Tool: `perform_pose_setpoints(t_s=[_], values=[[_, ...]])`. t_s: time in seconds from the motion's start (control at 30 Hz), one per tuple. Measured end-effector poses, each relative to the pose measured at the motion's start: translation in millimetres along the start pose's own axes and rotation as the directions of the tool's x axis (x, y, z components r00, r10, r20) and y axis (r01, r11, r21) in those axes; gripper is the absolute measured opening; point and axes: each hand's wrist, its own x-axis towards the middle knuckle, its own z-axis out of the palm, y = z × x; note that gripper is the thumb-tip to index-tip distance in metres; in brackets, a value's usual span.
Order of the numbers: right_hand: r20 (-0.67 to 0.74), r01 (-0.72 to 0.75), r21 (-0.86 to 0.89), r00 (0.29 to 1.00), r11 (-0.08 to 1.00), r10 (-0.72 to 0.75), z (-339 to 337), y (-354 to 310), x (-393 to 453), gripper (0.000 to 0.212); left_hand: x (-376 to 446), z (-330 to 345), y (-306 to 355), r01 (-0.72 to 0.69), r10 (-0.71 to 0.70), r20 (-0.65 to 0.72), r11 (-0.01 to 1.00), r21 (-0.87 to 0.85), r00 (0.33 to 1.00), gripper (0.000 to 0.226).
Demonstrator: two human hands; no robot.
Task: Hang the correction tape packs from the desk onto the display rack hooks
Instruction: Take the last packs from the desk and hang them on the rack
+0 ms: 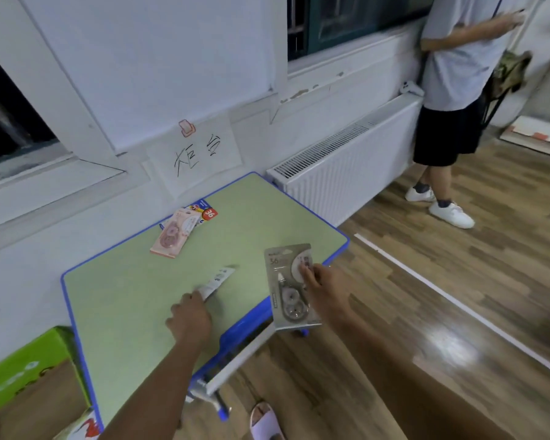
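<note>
**Green worktop, four packs to go**

Green is the colour of the worktop (134, 300) in front of me, with a blue edge all round. My right hand (326, 289) holds a grey pack (288, 285) of correction tape. My fingers pinch it near the top, and it hangs in the air over the worktop's edge at 3 o'clock. My left hand (189, 319) pinches one end of a white pack (216, 281) near the middle of the worktop. That pack is blurry, so I cannot tell if it is off the top yet.

Far away from me, at 12 o'clock on the worktop, lies a pink pack (172, 236). It rests partly on a blue pack (205, 211) beside the wall.

I cannot see the display rack or its hooks at all. So I think no pack I can see is hung yet. Two are in my hands and two wait on the worktop. I think I am near the start.
</note>
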Motion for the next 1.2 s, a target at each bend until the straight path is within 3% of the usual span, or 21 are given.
perform_pose_setpoints(t_s=[0.07, 0.17, 0.3, 0.4, 0.47, 0.63, 0.73, 0.93, 1.07, 1.2], values=[[0.003, -0.019, 0.063, 1.0, 0.998, 0.019, -8, 4, -9, 0.043, -18, -4, 20, -0.056, 0.056, 0.005, 0.996, -0.068, 0.998, 0.032], [-0.032, -0.06, 0.148, 0.997, 0.987, 0.065, -31, 14, -22, 0.03, -51, -12, 60, -0.159, 0.161, -0.026, 0.913, -0.377, 0.987, 0.021], [-0.167, -0.077, 0.242, 0.979, 0.967, 0.12, -88, 35, -45, 0.022, -109, -29, 128, -0.217, 0.278, -0.048, 0.619, -0.755, 0.959, 0.024], [-0.315, -0.084, 0.237, 0.936, 0.968, 0.158, -155, 55, -66, 0.014, -152, -39, 184, -0.096, 0.396, 0.044, 0.326, -0.94, 0.917, 0.027], [-0.411, -0.082, 0.21, 0.897, 0.974, 0.164, -207, 70, -80, 0.017, -180, -45, 224, -0.02, 0.507, 0.109, 0.243, -0.97, 0.855, 0.035], [-0.61, -0.085, 0.205, 0.768, 0.975, 0.195, -333, 103, -127, 0.021, -258, -59, 335, -0.011, 0.739, 0.169, 0.232, -0.973, 0.652, 0.03], [-0.726, -0.111, 0.152, 0.662, 0.982, 0.188, -398, 123, -153, 0.024, -306, -67, 400, -0.106, 0.84, 0.139, 0.226, -0.968, 0.524, 0.021], [-0.863, -0.146, 0.146, 0.465, 0.978, 0.198, -507, 174, -183, 0.026, -388, -57, 528, -0.181, 0.923, 0.167, 0.24, -0.954, 0.347, 0.012], [-0.922, -0.19, 0.147, 0.33, 0.971, 0.204, -585, 212, -191, 0.017, -441, -43, 623, -0.147, 0.958, 0.173, 0.21, -0.967, 0.227, 0.02], [-0.949, -0.276, 0.191, 0.193, 0.942, 0.249, -660, 250, -210, 0.023, -503, -32, 715, -0.163, 0.981, 0.17, 0.184, -0.969, 0.097, 0.011]])
